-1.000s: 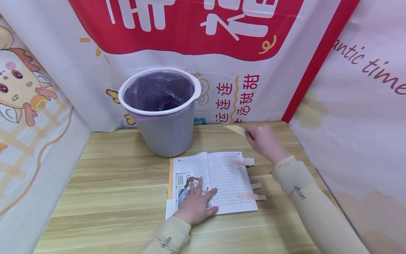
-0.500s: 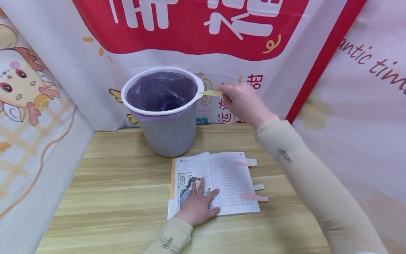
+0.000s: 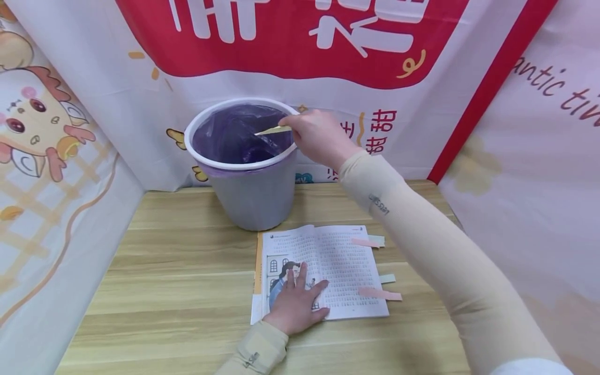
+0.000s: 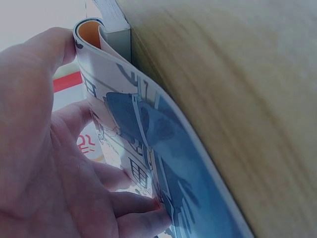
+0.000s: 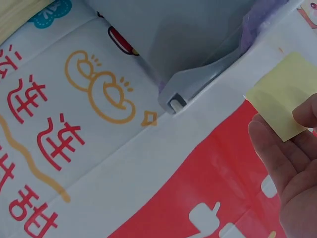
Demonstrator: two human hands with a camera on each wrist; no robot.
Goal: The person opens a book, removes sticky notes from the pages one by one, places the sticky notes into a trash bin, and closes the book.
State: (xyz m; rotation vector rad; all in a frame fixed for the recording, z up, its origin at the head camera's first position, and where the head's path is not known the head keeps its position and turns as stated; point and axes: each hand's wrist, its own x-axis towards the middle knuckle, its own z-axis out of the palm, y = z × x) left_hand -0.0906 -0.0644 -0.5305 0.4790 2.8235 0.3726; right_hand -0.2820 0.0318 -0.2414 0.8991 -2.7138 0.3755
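Note:
An open book [image 3: 347, 271] lies on the table, with pink and pale green paper strips along its right edge. My left hand [image 3: 297, 304] rests with spread fingers on its illustrated left page [image 4: 148, 129]. Over the right side of the bin's opening, my right hand [image 3: 321, 136] pinches a yellow sticky note [image 5: 285, 94] between thumb and fingers. The note points left over the mouth of the grey bin [image 3: 255, 195], which has a white rim and a purple bag [image 3: 225, 133] lining it.
The wooden table [image 3: 178, 271] spreads around the book and bin. A printed cloth [image 3: 300, 57] with a red panel hangs right behind the bin. More printed cloth walls stand at left and right.
My right hand has moved left and up from beside the book to the bin's opening, carrying the sticky note. My left hand has stayed on the page.

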